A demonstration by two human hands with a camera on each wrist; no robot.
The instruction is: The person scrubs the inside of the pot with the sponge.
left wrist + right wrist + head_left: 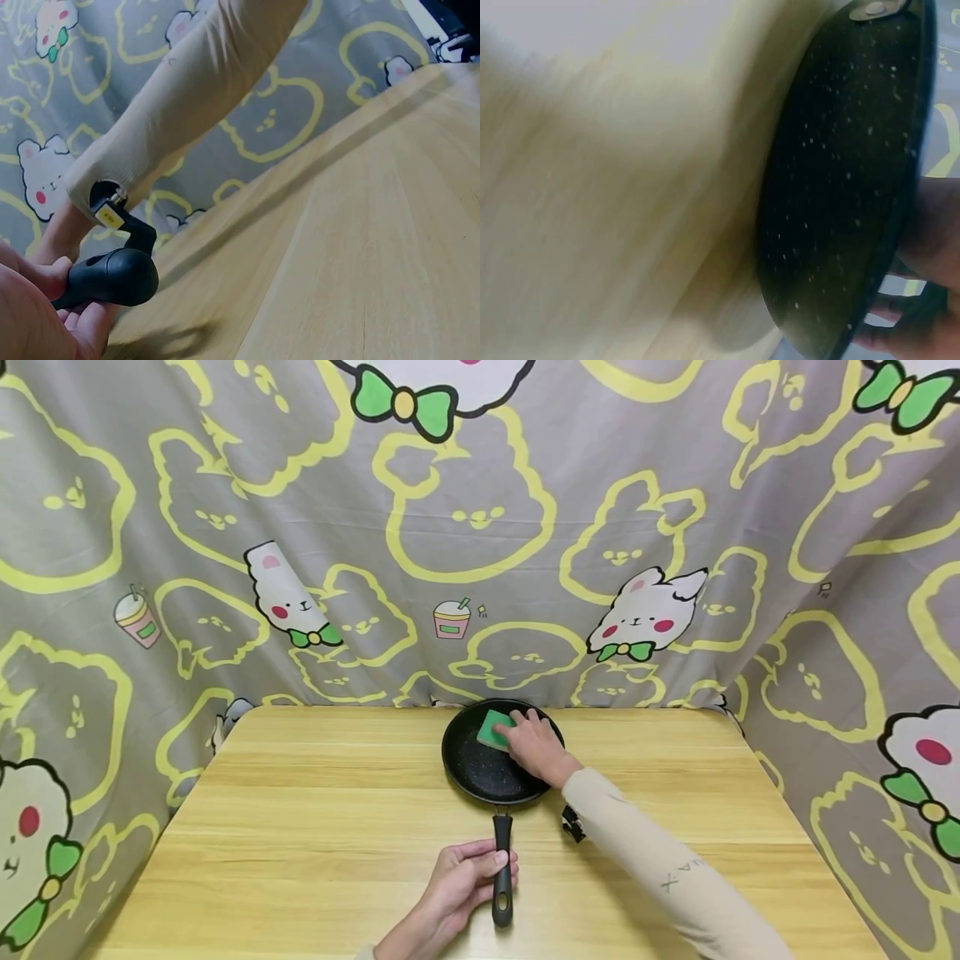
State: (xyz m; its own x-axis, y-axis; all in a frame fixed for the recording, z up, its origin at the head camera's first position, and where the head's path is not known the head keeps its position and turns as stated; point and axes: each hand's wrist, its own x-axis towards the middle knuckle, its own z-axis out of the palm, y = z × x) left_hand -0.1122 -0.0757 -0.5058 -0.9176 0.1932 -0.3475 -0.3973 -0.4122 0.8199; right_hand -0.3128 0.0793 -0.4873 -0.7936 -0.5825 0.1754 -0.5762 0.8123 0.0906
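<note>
A black speckled frying pan (487,777) is at the table's far side in the head view, its handle (502,893) pointing toward me. My left hand (465,872) grips that handle, thumb on top and fingers wrapped beneath. Inside the pan, my right hand (536,745) holds a green sponge (492,728) by its right side, over the upper part of the cooking surface. From the right wrist, the pan's outer wall (847,165) hides much of the right hand (922,330). The left wrist view shows the handle's rounded end (131,277) in the left hand (34,311).
The wooden table (315,827) spreads around the pan. A patterned curtain (337,518) hangs behind it and along both sides. A small black camera mount (573,822) sits on the right wrist, under the beige sleeve (660,868).
</note>
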